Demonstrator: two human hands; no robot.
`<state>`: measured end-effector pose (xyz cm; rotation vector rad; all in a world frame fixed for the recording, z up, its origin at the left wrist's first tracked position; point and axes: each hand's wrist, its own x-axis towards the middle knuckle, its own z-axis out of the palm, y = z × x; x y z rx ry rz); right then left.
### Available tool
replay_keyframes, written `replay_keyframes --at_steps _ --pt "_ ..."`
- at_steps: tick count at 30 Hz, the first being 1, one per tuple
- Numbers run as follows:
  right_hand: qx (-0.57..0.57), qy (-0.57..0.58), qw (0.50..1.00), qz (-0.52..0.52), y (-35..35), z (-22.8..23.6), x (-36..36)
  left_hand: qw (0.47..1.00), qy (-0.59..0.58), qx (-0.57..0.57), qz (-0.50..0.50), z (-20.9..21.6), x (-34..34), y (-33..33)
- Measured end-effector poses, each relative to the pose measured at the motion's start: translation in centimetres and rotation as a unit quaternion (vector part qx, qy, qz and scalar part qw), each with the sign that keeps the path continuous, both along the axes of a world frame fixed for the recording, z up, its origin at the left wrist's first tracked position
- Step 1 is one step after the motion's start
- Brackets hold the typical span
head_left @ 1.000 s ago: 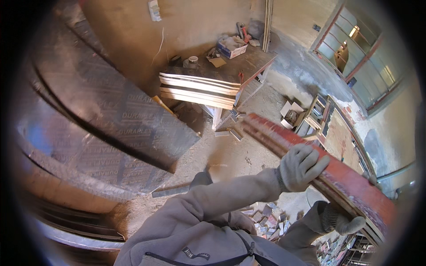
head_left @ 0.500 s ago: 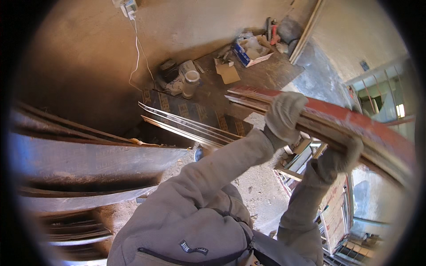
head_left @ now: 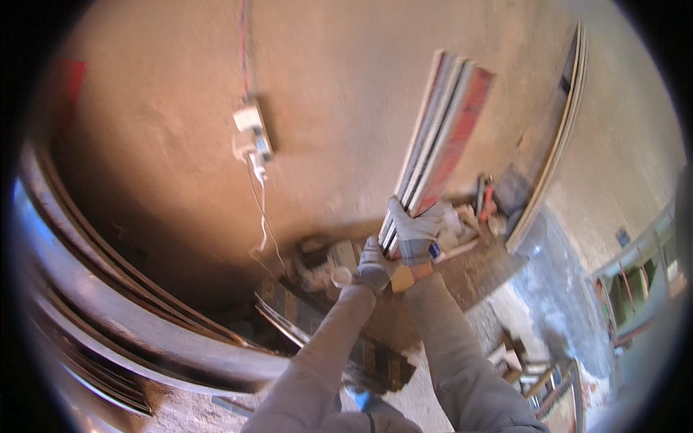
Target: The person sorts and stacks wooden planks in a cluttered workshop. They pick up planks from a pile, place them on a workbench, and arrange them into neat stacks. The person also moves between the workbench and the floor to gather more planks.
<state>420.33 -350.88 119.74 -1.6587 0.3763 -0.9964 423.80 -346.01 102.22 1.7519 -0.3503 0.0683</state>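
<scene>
A bundle of several long, narrow boards (head_left: 432, 144), with a red face on its right side, is held out in front of me. It slants up and to the right, with its far end raised against the view of the wall. My left hand (head_left: 374, 264), in a grey glove, is closed around the near left side of the bundle. Slightly farther along, my right hand (head_left: 416, 229), also gloved, grips it from the right with its thumb across the edges. The fingertips beneath the boards are hidden.
Large curved-looking panels (head_left: 166, 317) stand on the left. A socket box (head_left: 249, 131) with hanging cords is on the wall. By the wall's foot are a white container (head_left: 341, 276) and a red tool (head_left: 489, 205). Long strips (head_left: 554, 144) lean on the right.
The bundle has swung from lying across the right side to pointing up and away at the middle. Both hands moved left and still hold it; my view has shifted up toward the wall.
</scene>
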Motion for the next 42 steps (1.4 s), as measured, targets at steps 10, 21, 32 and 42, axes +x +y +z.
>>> replay_keyframes --at_steps 10,21,32,42 --pt "-0.19 0.032 0.98 -0.05 1.4 -3.3 12.0 0.997 -0.032 0.057 0.035 0.0 -7.4 8.4" --pt "-0.249 0.025 0.967 -0.041 2.1 -6.4 13.6 0.865 0.363 -0.006 0.347 -16.0 -42.7 35.2" --pt "-0.273 0.009 0.962 -0.026 12.5 -5.5 -3.0 0.823 0.494 -0.039 0.277 -27.4 -57.4 36.4" --pt "-0.335 0.271 0.731 0.529 44.3 -33.8 -48.6 0.761 0.434 0.396 0.275 -33.6 -104.5 56.7"
